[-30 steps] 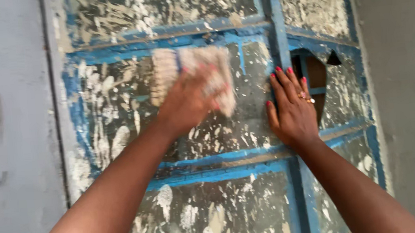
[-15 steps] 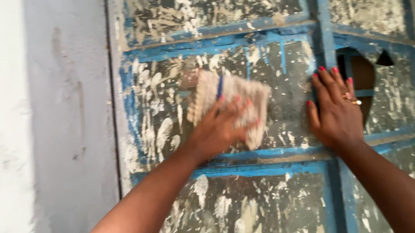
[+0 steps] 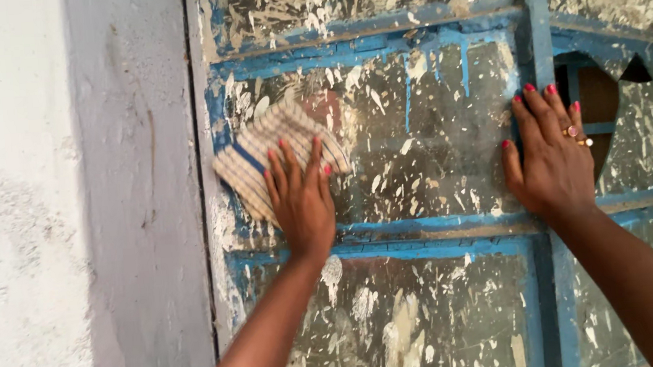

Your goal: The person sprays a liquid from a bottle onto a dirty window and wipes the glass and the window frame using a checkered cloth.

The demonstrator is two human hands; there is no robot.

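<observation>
My left hand (image 3: 301, 200) pins cloth (image 3: 252, 162) flat on pane (image 3: 431, 145), fingers spread; soft, light, bunches easily. Right hand (image 3: 550, 156) open on frame (image 3: 536, 8). Glass likely fragile.

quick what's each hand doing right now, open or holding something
Left hand: open, fingers spread, pressing a striped cloth flat on the glass pane.
Right hand: open, palm flat on the blue window frame, holding nothing.

place: building under renovation | evidence: blue-framed window (image 3: 532, 8) had paint-spattered panes (image 3: 430, 130), one pane broken (image 3: 604, 103) | rough grey plastered wall (image 3: 76, 224) beside it
</observation>
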